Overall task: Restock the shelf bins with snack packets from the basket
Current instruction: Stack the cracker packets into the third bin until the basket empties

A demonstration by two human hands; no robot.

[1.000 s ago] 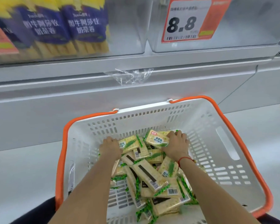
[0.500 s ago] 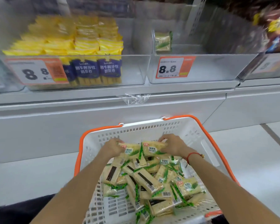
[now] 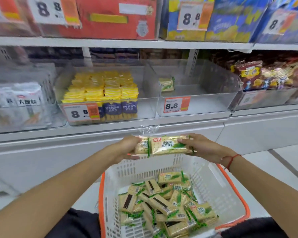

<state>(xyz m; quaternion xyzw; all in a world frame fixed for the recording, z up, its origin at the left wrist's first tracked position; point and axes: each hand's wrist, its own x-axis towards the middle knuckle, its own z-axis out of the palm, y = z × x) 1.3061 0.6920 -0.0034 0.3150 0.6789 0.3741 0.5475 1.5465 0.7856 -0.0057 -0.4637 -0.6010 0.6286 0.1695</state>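
Observation:
Between my two hands I hold a small bunch of green-and-cream cracker packets (image 3: 167,145) above the far rim of the white basket (image 3: 218,191). My left hand (image 3: 127,148) grips the left end, my right hand (image 3: 199,146) grips the right end. Several more of the same packets (image 3: 163,203) lie heaped in the basket. Straight ahead is a clear shelf bin (image 3: 205,102) with an 8.8 price tag, holding a single matching packet (image 3: 166,84) at its back.
The clear bin to the left (image 3: 144,110) is stacked with yellow-and-blue packets. White packets (image 3: 22,103) fill the far-left bin and brown snack bags (image 3: 268,76) the right one. Boxes stand on the upper shelf. A crumpled clear wrapper (image 3: 149,129) sits on the shelf ledge.
Both hands rose out of the basket with the packets, from the heap to above its far rim. The view tilted up, bringing the shelf bins into sight.

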